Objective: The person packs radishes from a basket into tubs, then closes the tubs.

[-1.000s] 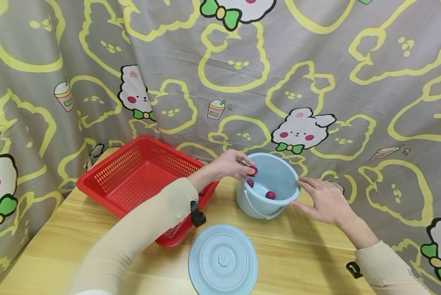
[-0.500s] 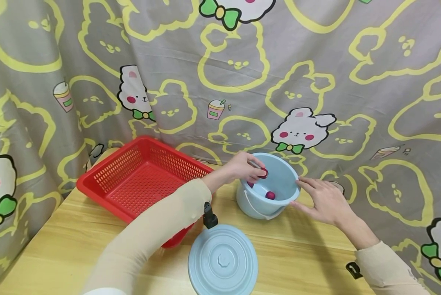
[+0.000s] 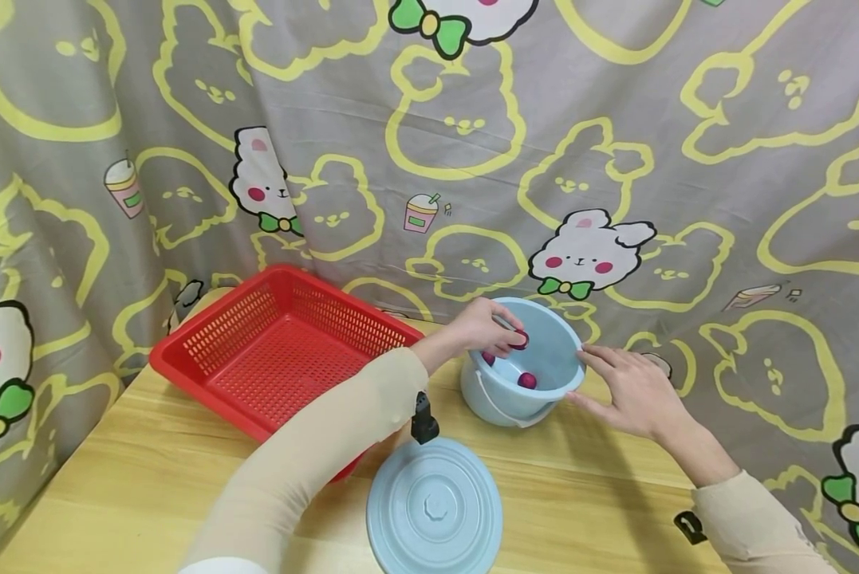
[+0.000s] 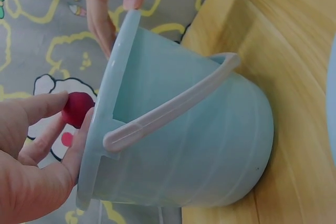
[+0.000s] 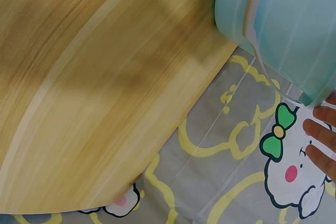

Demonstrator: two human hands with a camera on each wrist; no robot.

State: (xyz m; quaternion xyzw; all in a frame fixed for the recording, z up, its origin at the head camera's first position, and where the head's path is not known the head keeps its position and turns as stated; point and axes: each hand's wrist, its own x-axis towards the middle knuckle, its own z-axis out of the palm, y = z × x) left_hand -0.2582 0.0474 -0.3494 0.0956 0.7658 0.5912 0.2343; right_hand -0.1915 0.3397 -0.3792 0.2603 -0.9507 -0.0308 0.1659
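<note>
A light blue bucket (image 3: 504, 402) with a white handle stands upright on the table. Over its opening, my left hand (image 3: 485, 325) pinches a dark red ball (image 3: 520, 340); the left wrist view shows this ball (image 4: 78, 109) between thumb and fingers beside the rim. Two more red balls lie inside the bucket, one (image 3: 526, 380) near the front and one (image 3: 488, 358) partly under my left hand. My right hand (image 3: 633, 391) rests its fingertips on the bucket's right rim, fingers extended. In the right wrist view only some of its fingers (image 5: 321, 135) show.
A red perforated basket (image 3: 278, 363) sits to the left, partly behind my left arm, its inside showing no balls. The round light blue lid (image 3: 436, 510) lies flat in front of the bucket. A patterned curtain (image 3: 472, 104) hangs directly behind the table (image 3: 580, 494).
Holding the red ball, my left hand has moved right from the bucket's left rim to over its opening. My right hand has stayed at the rim.
</note>
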